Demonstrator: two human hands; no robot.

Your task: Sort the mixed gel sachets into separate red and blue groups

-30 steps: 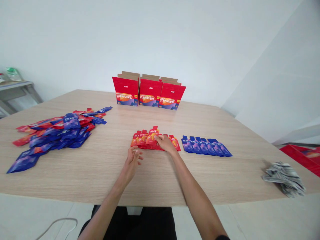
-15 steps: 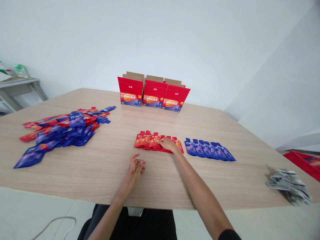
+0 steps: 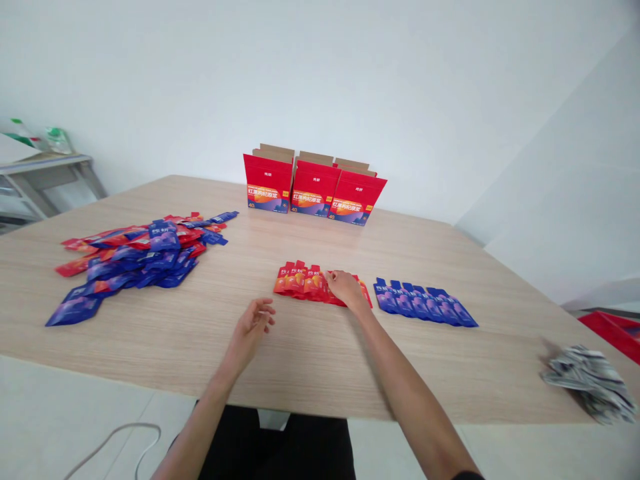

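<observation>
A row of several overlapping red-orange pouches lies at the middle of the wooden table. My right hand rests flat on the right end of that row, fingers stretched out. My left hand hovers over bare wood in front of the row's left end, fingers loosely apart and holding nothing. To the right lies a neat row of several blue pouches.
A loose heap of blue and red pouches covers the table's left part. Three open red cartons stand at the back. A crumpled grey striped cloth lies at the right edge. A shelf stands far left.
My left hand drew back from the red row toward me and its fingers spread. My right hand stayed on the row. The view shifted slightly left.
</observation>
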